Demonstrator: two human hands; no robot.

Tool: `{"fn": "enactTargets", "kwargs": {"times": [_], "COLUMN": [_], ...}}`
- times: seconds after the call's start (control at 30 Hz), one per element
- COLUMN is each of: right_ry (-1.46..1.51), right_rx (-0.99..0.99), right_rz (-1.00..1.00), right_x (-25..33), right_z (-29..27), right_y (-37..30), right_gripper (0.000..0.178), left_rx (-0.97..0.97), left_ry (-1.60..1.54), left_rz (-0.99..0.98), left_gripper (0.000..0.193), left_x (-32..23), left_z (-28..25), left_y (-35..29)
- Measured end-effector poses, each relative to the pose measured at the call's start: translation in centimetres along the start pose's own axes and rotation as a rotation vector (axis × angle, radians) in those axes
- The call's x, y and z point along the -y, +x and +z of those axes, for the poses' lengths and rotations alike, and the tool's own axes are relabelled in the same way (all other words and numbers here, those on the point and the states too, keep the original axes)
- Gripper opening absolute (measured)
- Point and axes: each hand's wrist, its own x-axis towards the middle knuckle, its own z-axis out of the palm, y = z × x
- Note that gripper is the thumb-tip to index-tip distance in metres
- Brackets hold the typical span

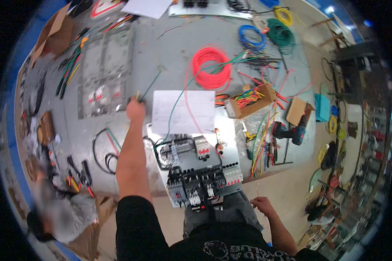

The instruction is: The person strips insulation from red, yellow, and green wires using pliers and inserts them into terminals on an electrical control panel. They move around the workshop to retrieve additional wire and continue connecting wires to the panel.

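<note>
My left hand [136,109] reaches out over the grey table, fingers closed. A short green wire [150,85] runs from it toward the far side, and a small yellow bit shows at the fingertips; blur hides the exact grip. Low on the right, beyond the table's front edge, my right hand [262,205] pinches what looks like a thin wire, with a reddish strand below it. Between my arms an electrical panel [185,152] on a metal plate overhangs the front edge, carrying black contactors [200,189] and breakers with red switches [202,151].
A printed sheet [183,111] lies beyond the panel, a red wire coil [211,67] past it. A cardboard box of coloured sleeves [252,101], a cordless drill [292,132] and hand tools stand right. Plastic bags [104,69] lie left. Another person [65,215] is at lower left.
</note>
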Motion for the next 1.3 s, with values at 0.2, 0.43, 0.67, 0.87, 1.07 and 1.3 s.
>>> {"fn": "enactTargets", "kwargs": {"times": [0.2, 0.43, 0.67, 0.87, 1.07, 1.3], "right_ry": [0.012, -0.205, 0.066, 0.261, 0.089, -0.075], "right_rx": [0.005, -0.094, -0.132, 0.286, 0.457, 0.504], "right_rz": [-0.082, -0.212, -0.742, -1.001, -1.266, -1.443], "right_x": [-4.7, 1.4, 20.9, 32.1, 29.5, 22.8], "right_z": [2.0, -0.2, -1.0, -0.9, -1.1, -0.5], "right_y": [0.6, -0.4, -5.2, -16.0, -20.9, -23.3], "right_gripper": [0.03, 0.03, 0.038, 0.032, 0.021, 0.017], "left_rx": [0.224, 0.074, 0.619, 0.726, 0.509, 0.407], "left_ry": [0.175, -0.178, -1.012, -1.249, -1.162, -1.114], "left_rz": [0.124, 0.337, 0.184, 0.078, 0.103, 0.097], "left_gripper": [0.03, 0.021, 0.019, 0.014, 0.013, 0.016], "left_x": [1.8, -5.2, -11.8, -12.5, -12.9, -18.1], "left_z": [2.3, -9.4, -26.2, -29.5, -32.3, -34.4], "left_y": [2.5, -4.0, -27.8, -43.7, -54.4, -61.0]}}
